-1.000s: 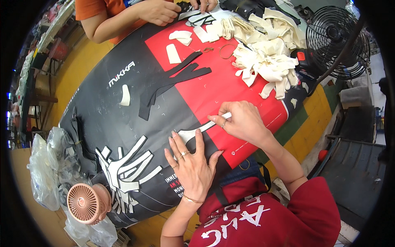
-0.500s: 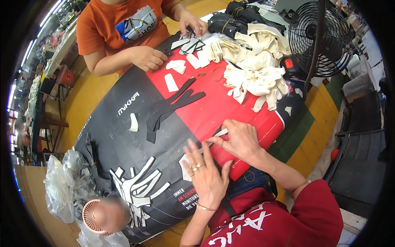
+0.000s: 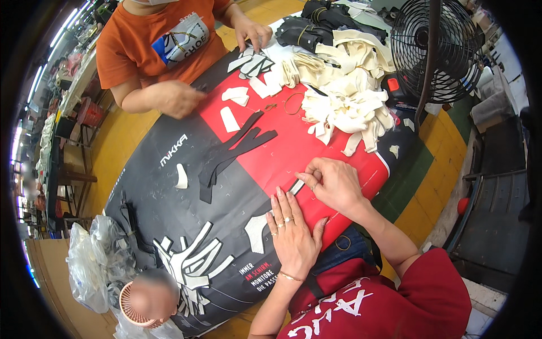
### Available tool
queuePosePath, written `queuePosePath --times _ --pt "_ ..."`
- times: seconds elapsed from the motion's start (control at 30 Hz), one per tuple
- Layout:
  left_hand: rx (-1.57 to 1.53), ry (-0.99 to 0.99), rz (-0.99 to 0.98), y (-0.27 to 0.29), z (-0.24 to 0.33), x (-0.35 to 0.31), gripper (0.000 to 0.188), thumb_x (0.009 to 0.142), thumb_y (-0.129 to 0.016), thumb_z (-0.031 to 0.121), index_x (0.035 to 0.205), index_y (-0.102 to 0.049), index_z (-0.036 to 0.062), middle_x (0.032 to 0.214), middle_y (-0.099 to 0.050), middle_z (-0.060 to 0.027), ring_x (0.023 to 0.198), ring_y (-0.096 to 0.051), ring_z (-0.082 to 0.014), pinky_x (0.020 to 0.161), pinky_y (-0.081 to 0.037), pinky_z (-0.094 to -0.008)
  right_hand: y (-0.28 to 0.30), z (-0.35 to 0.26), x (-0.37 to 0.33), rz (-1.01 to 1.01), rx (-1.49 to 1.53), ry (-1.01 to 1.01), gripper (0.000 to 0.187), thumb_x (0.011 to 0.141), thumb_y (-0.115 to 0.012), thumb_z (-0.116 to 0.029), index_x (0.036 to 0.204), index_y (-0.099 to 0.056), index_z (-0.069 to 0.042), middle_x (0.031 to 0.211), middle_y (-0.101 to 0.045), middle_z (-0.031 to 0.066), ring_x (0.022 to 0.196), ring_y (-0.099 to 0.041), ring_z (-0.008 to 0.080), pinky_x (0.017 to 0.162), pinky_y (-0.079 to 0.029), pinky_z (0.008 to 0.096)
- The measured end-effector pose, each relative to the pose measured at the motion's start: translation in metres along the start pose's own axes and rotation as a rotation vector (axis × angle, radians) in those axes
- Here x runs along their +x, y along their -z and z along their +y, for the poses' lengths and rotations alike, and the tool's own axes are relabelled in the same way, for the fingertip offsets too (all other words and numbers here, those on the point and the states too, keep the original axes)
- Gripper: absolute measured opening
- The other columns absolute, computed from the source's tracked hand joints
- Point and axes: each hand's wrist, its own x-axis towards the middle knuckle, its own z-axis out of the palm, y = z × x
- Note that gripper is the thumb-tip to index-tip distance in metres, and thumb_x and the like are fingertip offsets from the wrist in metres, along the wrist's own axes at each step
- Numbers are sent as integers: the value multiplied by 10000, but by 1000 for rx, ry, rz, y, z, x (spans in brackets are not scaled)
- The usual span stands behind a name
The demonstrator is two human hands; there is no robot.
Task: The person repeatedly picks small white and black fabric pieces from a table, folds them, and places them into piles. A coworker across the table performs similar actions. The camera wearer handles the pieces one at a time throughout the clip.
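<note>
My left hand (image 3: 294, 240) lies flat on the table, fingers stretched out, their tips at the lower end of a narrow black-and-white strip (image 3: 296, 187). Thumb and fingers of my right hand (image 3: 336, 182) pinch the strip's upper end over the red part of the mat. Part of the strip is hidden by my hands. Beside my left fingers lies a curved white piece (image 3: 256, 234). Farther left is a heap of white strips with black edges (image 3: 195, 260). Several long black strips (image 3: 228, 161) lie beyond my hands.
Across the table a person in an orange shirt (image 3: 135, 56) handles small white-and-black pieces (image 3: 251, 63). A cream fabric pile (image 3: 347, 110) and a black fan (image 3: 432, 51) stand far right. At the left are plastic bags (image 3: 90, 265) and a small pink fan (image 3: 135, 302).
My left hand has come down flat onto the strip and moved slightly right. My right hand still pinches the strip's end. The other person's nearer hand has moved left, away from the white pieces.
</note>
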Motion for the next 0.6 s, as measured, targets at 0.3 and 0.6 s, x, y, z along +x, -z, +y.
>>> queuePosePath --times 0.3,0.6 --pt "-10 2 -12 1 0 0 916 934 -584 529 1521 -267 -98 1618 -191 -292 1513 -173 -428 1201 -168 -550 -13 4 -7 162 -101 142 233 897 -737 -280 822 -655 -76 668 -631 49 587 -637 260 540 -491 377" --pt "32 -10 0 4 1 1 906 928 -590 528 1513 -291 -97 1612 -217 -284 1508 -198 -417 1202 -177 -537 -15 7 -8 344 97 64 301 915 -693 -165 1177 -597 -52 946 -648 131 735 -673 321 642 -537 428"
